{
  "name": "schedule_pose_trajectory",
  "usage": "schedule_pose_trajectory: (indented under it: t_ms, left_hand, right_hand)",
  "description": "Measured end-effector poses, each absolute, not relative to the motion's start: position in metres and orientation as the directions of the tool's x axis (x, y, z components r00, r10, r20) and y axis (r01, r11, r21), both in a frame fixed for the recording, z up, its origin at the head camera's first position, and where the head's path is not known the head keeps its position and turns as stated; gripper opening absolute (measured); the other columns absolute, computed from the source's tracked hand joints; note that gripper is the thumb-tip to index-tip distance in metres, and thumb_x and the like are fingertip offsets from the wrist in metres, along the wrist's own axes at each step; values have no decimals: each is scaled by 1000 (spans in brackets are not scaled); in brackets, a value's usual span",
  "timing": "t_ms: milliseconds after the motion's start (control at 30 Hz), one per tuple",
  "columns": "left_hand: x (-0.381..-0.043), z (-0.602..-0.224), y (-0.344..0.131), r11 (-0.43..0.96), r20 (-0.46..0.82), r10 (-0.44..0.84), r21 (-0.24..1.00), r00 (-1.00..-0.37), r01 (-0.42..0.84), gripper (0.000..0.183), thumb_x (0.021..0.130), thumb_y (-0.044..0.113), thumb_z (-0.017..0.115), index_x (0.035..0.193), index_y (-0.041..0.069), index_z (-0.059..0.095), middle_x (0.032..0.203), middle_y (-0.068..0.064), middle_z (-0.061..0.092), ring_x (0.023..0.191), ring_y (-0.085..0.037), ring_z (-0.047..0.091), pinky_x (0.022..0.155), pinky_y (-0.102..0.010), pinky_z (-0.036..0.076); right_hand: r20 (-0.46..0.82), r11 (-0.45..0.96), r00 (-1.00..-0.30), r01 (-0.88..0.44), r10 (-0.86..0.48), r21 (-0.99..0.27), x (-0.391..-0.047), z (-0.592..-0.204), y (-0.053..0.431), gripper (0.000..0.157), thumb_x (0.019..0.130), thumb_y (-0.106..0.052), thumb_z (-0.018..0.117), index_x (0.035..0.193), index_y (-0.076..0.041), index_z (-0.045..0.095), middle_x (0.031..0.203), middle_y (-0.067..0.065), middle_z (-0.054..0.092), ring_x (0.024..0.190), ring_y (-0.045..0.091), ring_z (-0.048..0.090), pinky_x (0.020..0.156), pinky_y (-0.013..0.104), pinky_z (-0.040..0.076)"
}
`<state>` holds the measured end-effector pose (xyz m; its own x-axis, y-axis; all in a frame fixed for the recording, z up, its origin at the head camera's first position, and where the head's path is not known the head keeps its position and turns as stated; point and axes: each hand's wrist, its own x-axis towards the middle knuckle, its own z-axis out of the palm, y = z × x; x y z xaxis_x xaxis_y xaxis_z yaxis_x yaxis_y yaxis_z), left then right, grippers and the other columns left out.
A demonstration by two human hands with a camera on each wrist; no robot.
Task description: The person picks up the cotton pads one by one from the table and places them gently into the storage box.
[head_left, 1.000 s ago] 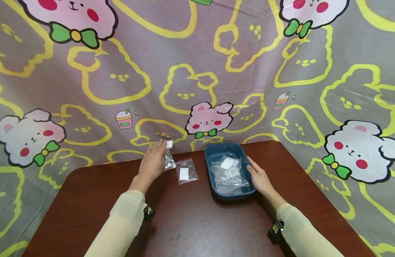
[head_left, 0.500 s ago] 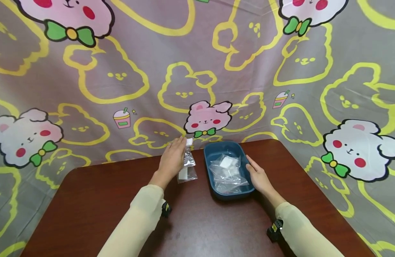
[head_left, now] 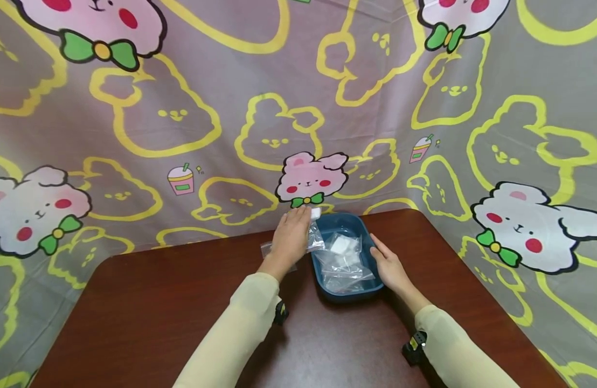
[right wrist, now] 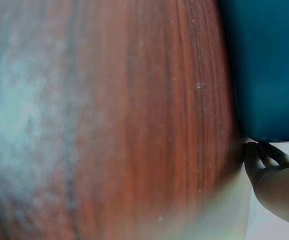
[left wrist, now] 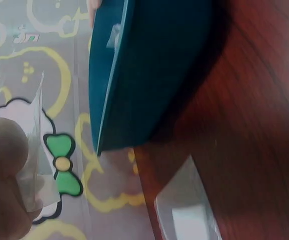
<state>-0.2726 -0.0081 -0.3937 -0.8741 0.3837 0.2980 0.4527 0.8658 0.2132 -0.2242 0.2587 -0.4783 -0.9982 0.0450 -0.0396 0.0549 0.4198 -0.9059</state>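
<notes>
My left hand (head_left: 291,234) pinches a small clear zip bag (head_left: 316,238) with a white piece in it, the bag hanging over the left rim of a blue bin (head_left: 347,296). In the left wrist view the held bag (left wrist: 37,165) shows edge-on between thumb and finger. My right hand (head_left: 393,269) holds the bin by its right side, fingers along the outer wall and thumb at the rim. Several clear bags with white pieces (head_left: 344,244) lie inside the bin. Another zip bag (left wrist: 189,220) lies on the table, mostly hidden under my left hand in the head view.
The brown wooden table (head_left: 172,312) ends at the back against a patterned cloth (head_left: 221,124) with cartoon animals. The cloth also stands along the right side. A small black wrist camera (head_left: 415,347) sits at the right sleeve, another at the left.
My left hand has moved right with its bag, from beside the bag on the table, across it, to the bin's left rim. The right hand and the bin have stayed in place.
</notes>
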Motion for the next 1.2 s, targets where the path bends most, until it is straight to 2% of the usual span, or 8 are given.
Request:
schedule_pose_trajectory:
  t_ms: [300, 667, 1200]
  left_hand:
    - [-273, -394, 22, 868, 243, 396, 217, -886, 447, 45, 111, 22, 33, 152, 7, 43, 156, -11, 42, 144, -30, 38, 120, -46, 24]
    - [-275, -392, 50, 881, 214, 422, 134, -881, 454, 43, 111, 21, 36, 152, 10, 45, 155, -6, 45, 144, -25, 39, 119, -42, 27]
    - [-274, -393, 71, 873, 167, 456, 108, -874, 476, 44, 110, 18, 37, 154, 11, 41, 158, -5, 40, 145, -26, 37, 120, -44, 26]
  right_hand:
    - [-36, 415, -998, 56, 56, -908, -223, -478, 257, 51, 111, -29, 39, 160, -19, 30, 164, 9, 27, 150, 31, 21, 120, 54, 19]
    - [-42, 409, -997, 64, 62, -910, -223, -477, 258, 51, 111, -29, 39, 160, -19, 30, 163, 11, 28, 150, 32, 22, 120, 54, 19]
    - [-30, 424, -997, 60, 76, -904, -225, -479, 258, 50, 111, -27, 40, 159, -17, 32, 162, 12, 31, 149, 32, 24, 120, 52, 19]
